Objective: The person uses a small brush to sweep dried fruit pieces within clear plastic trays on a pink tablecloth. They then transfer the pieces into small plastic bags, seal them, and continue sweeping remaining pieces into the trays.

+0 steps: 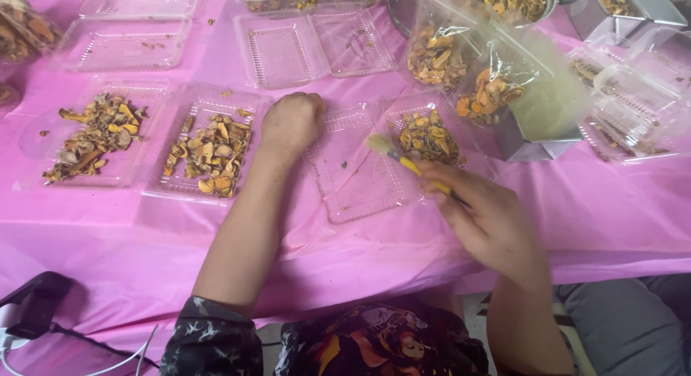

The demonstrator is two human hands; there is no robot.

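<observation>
My right hand (pixel 484 219) grips a small yellow-handled brush (pixel 403 159), its pale bristles over the open lid half of a clear plastic clamshell (pixel 360 182). The other half of that clamshell holds dried orange-brown mushroom pieces (pixel 428 137). My left hand (pixel 291 122) rests as a closed fist on the pink tablecloth at the clamshell's left edge; whether anything is inside the fist is hidden. Left of that fist stands another clamshell (pixel 209 154) filled with the same dried pieces.
A further filled tray (pixel 93 137) lies at the far left, empty clear clamshells (pixel 317 48) at the back. Clear bags of dried pieces (pixel 461 66) and a metal box (pixel 540 131) stand at the right. A black device with cables (pixel 36 304) sits at the near left edge.
</observation>
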